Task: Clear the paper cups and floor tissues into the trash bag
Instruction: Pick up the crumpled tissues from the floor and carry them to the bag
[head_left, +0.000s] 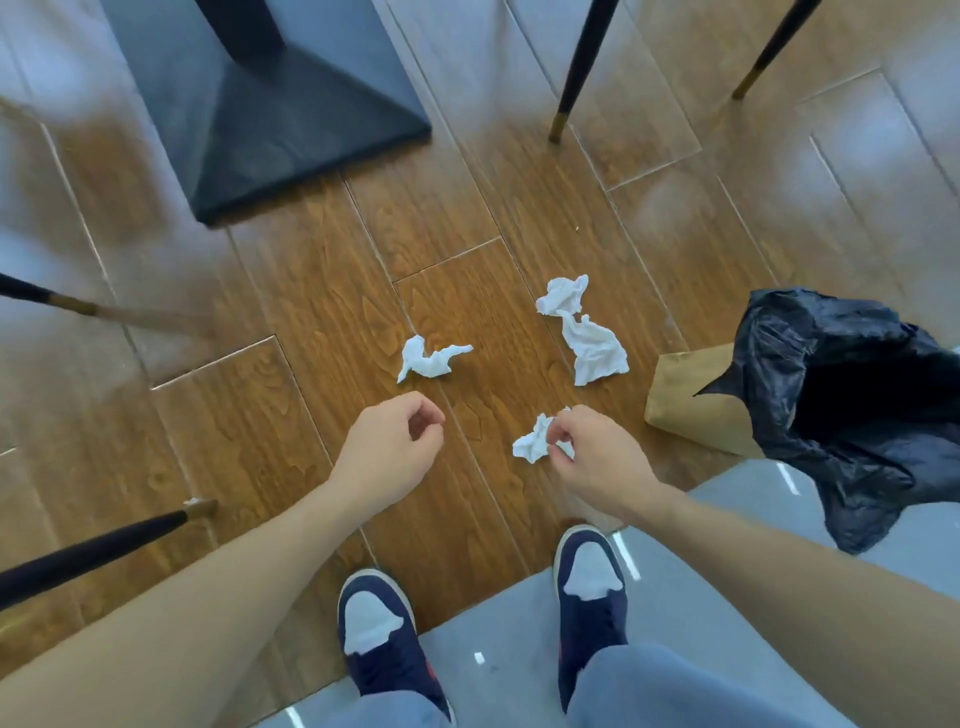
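Note:
Crumpled white tissues lie on the wooden floor. One tissue (431, 359) sits just beyond my left hand (389, 447), whose fingers are loosely curled with nothing in them. A larger tissue (597, 353) and a smaller one (562, 295) lie touching each other further right. My right hand (592, 457) pinches a fourth tissue (532, 444) between thumb and fingers. The black trash bag (852, 410) gapes open at the right, lining a brown paper bag (685, 400). No paper cups are in view.
A dark table base (270, 119) stands at the upper left. Black chair legs with brass tips show at the top right (576, 73) and left edge (98, 551). My two shoes (379, 634) stand at the edge of a grey tiled floor (498, 629).

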